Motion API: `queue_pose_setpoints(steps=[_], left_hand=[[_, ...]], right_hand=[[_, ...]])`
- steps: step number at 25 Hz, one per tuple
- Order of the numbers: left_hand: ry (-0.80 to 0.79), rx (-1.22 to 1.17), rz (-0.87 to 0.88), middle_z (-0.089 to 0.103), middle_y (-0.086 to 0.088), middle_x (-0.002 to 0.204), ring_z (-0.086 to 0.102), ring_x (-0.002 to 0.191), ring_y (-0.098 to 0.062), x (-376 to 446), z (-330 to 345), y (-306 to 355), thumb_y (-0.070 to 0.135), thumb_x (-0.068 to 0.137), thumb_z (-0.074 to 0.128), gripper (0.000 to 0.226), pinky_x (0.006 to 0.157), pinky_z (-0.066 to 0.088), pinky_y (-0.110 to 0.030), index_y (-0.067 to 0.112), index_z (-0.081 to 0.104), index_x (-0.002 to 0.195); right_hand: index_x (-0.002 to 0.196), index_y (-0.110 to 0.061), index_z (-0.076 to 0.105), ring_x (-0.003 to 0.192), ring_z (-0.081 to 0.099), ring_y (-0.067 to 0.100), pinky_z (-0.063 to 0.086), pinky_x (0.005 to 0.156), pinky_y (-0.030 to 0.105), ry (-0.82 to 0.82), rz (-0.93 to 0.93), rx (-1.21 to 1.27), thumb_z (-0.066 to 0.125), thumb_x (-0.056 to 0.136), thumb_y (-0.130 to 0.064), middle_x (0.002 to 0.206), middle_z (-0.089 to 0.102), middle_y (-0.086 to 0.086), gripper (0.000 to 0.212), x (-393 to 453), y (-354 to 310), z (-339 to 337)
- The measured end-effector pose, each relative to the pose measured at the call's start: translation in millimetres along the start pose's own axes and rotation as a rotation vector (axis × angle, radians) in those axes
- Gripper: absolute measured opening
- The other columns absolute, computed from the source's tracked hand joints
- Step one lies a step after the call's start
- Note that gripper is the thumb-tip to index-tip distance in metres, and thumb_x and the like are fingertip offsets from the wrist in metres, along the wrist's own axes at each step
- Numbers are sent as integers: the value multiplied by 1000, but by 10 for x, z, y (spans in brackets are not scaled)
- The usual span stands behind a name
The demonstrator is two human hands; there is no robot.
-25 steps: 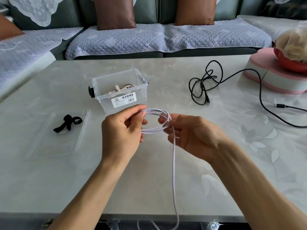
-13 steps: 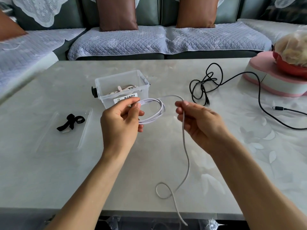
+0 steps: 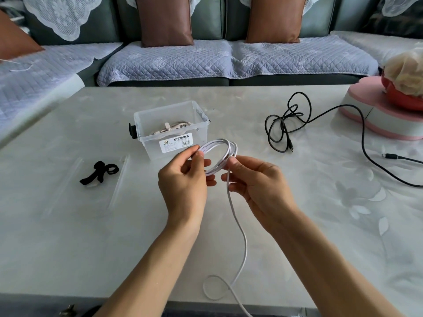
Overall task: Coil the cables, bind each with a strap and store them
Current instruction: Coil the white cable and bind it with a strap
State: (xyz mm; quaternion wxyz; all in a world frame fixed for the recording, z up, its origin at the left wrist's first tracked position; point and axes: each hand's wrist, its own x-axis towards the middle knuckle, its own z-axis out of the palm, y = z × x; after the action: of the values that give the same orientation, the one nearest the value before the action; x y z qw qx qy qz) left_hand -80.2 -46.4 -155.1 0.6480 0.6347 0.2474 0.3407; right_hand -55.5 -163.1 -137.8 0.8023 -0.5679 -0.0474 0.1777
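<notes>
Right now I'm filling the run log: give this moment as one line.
step: coiling white cable | left hand: pinches coil | right hand: grips cable | strap: untouched | black cable: loose

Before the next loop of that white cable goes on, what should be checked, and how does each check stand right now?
1. Coil held firmly: left hand pinches the loops of the white cable. Ok.
2. Feeding strand guided: right hand holds it beside the coil. Ok.
3. Loose tail free of knots: it forms a small loop near the table edge and runs off it. Cannot tell.
4. Black strap within reach, lying to the left. Ok.
5. Clear storage box open, with room. Ok.
6. Black cable coiled. Not ok.
</notes>
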Motion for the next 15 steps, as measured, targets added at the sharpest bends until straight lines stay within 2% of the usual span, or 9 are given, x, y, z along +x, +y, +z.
queue_pose_setpoints(steps=[4, 8, 12, 15], left_hand=[[-49, 66, 107, 73, -6, 74, 68, 56, -21, -88, 17, -24, 12, 94, 63, 12, 47, 53, -27, 16, 72, 100], [-113, 65, 95, 71, -10, 70, 66, 49, -21, -137, 7, 30, 11, 94, 62, 8, 45, 50, -24, 14, 69, 98], [-106, 39, 84, 71, -9, 68, 65, 46, -21, -159, -5, 55, 10, 94, 63, 8, 45, 51, -26, 11, 69, 98], [-141, 18, 41, 70, -7, 64, 65, 46, -22, -170, 1, 96, 10, 94, 62, 10, 46, 52, -29, 13, 67, 101]], right_hand=[[81, -12, 76, 63, 61, 12, 42, 58, 25, 23, -7, -95, 63, 93, -17, 84, 75, 4, 19, 13, 26, -6], [88, -8, 73, 59, 56, 10, 37, 57, 25, 23, -5, -63, 63, 92, -16, 80, 73, 3, 14, 34, -43, -59], [92, -12, 74, 60, 54, 10, 35, 58, 25, -42, 14, -27, 57, 96, -16, 90, 75, 3, 18, 25, -41, -60], [102, -7, 71, 57, 48, 11, 35, 58, 23, -65, 55, 66, 53, 98, -13, 79, 69, 1, 19, 45, -39, -75]])
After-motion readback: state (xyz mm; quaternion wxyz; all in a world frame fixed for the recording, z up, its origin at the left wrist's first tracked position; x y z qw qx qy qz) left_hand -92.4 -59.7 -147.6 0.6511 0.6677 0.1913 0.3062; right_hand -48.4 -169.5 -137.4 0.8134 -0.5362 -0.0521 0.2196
